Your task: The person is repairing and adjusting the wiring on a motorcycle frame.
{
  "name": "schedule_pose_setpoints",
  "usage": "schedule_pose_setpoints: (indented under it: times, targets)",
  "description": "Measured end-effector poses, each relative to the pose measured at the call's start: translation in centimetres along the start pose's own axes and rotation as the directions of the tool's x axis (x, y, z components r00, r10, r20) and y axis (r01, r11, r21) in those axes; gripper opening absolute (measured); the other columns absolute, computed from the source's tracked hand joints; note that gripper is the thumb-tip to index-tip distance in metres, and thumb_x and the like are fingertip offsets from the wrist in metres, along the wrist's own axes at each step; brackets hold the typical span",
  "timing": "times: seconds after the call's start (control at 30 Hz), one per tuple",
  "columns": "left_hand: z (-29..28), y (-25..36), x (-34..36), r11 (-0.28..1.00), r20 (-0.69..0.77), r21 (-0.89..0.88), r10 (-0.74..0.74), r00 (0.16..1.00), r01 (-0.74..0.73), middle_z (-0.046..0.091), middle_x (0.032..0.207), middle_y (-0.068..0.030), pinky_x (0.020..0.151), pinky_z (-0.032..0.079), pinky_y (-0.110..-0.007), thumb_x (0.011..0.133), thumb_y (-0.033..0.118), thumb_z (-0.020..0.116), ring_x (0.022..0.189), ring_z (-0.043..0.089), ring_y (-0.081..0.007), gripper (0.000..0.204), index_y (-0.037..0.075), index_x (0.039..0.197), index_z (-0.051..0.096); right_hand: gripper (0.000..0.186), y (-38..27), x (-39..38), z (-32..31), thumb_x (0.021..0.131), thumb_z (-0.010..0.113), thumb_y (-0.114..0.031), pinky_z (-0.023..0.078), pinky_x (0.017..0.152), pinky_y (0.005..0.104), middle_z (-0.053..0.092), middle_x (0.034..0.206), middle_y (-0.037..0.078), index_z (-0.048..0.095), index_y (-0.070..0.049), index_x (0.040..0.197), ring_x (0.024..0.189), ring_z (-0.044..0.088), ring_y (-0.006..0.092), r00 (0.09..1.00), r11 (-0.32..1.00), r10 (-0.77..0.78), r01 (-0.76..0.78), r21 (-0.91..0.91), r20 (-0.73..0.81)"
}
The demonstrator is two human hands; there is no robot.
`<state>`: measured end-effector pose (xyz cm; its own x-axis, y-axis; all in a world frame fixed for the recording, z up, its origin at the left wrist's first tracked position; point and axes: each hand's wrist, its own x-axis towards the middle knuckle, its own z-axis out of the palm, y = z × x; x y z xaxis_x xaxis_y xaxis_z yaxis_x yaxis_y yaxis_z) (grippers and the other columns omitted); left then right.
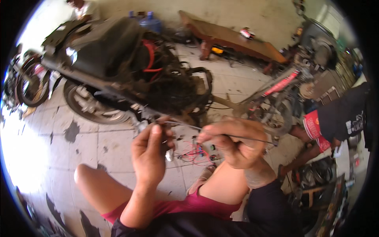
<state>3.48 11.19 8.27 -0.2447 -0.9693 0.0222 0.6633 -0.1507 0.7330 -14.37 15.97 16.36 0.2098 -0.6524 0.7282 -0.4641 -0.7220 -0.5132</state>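
Beyond the 2 hands, close ahead and reaching far off to their left, stands a partly stripped scooter (102,55), its bare, dark underside filling the space directly past the grip; its cast wheel (85,103) is left of the left hand. Farther right, beyond the right hand, is bare metalwork with a red strip (281,83); whether it belongs to the same machine I cannot tell. Past all this, against the wall, are a low wooden bench (233,33) and blue water jugs (151,23). A co-worker in red shorts (314,128) is well to the right of the grip, and another person (89,11) is far off beyond it to the left. On the tiled floor (118,144) below the gap between the hands lies a tangle of red and dark wires (193,153) among small parts. The thin dark cable (184,125) is in the grip itself: the left hand (149,148) pinches it near its left end between thumb and fingers, and the right hand (237,143) grasps it farther along, also with thumb and fingertips. A short stretch spans the space between them, and a tail sticks out past the right hand to the right.
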Motion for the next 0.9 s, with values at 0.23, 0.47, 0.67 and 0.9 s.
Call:
schedule_pose_setpoints:
  times: [0.23, 0.47, 0.67, 0.9]
  targets:
    - [0.1, -0.1, 0.7, 0.998, -0.058, -0.055, 0.032, 0.998, -0.036, 0.050, 0.076, 0.0015, 0.049, 0.026, -0.017, 0.104, 0.022, 0.053, 0.057, 0.033, -0.0024, 0.028, -0.003, 0.114, 0.061, 0.014, 1.1, -0.4, 0.3, 0.092, 0.068, -0.003, 0.059, 0.066, 0.0266, 0.072, 0.086, 0.012, 0.068, 0.006, 0.104, 0.077, 0.072, 0.0170, 0.995, 0.980, 0.095, -0.091, 0.176, -0.015]
    - [0.9, -1.0, 0.5, 1.000, -0.076, -0.025, 0.006, 0.997, -0.008, 0.046, 0.070, 0.0038, 0.047, 0.023, -0.019, 0.104, 0.021, 0.054, 0.053, 0.030, -0.0016, 0.019, 0.005, 0.092, 0.056, 0.012, 1.2, -0.8, 0.5, 0.090, 0.070, -0.002, 0.055, 0.064, 0.0270, 0.070, 0.089, 0.010, 0.068, 0.003, 0.102, 0.074, 0.069, 0.0156, 0.955, 0.895, 0.293, -0.288, 0.341, 0.038]
    - [1.7, -2.3, -0.3, 0.997, 0.046, 0.073, -0.004, 0.999, 0.000, 0.045, 0.068, 0.0054, 0.048, 0.028, -0.021, 0.104, 0.022, 0.055, 0.053, 0.034, -0.0030, 0.021, 0.002, 0.097, 0.061, 0.019, 1.8, -0.7, 1.3, 0.082, 0.074, 0.003, 0.053, 0.066, 0.0331, 0.068, 0.092, 0.011, 0.070, 0.001, 0.100, 0.077, 0.067, 0.0242, 0.995, 0.994, 0.094, -0.096, -0.060, -0.024]
    - [1.7, -1.5, -0.6, 0.971, 0.267, -0.080, -0.195, 0.944, 0.223, 0.046, 0.081, 0.0021, 0.053, 0.031, -0.020, 0.109, 0.022, 0.039, 0.059, 0.034, -0.0042, 0.037, -0.005, 0.130, 0.054, 0.033, 0.9, -0.6, 0.3, 0.073, 0.076, 0.007, 0.054, 0.065, 0.0295, 0.070, 0.098, 0.013, 0.072, 0.000, 0.105, 0.080, 0.068, 0.0225, 0.983, 0.962, -0.182, 0.186, -0.199, 0.037]
